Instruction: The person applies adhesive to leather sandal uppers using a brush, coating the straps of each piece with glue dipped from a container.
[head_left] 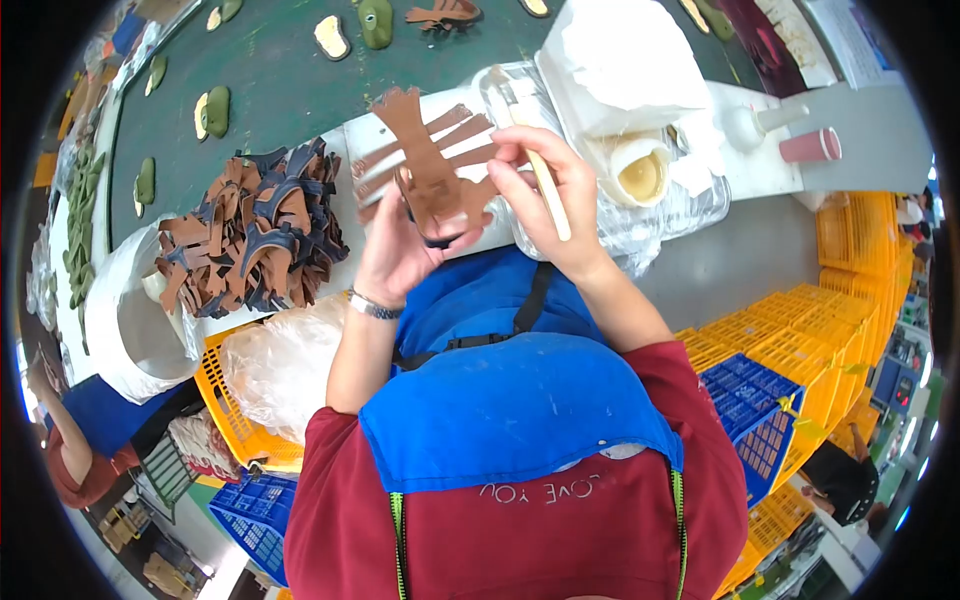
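Observation:
A brown leather sandal upper [430, 175] with several splayed straps is held up over the table edge. My left hand [395, 245] grips its lower part, with the fingers wrapped around a dark edge. My right hand [555, 195] is closed around a pale-handled brush [546, 185], whose far end points up toward the plastic-covered tray. The right fingertips are close to a strap of the upper; whether they touch it I cannot tell. Left of my hands lies a heap of brown and navy uppers [255, 235].
To the right, a cup of yellowish liquid [642, 175] stands by a white container [625, 70] on a plastic-wrapped tray [715, 205]. Green soles [216, 112] lie on the green belt [270, 70]. Yellow crates [790, 330] stand at right, a red cup [810, 146] on the table.

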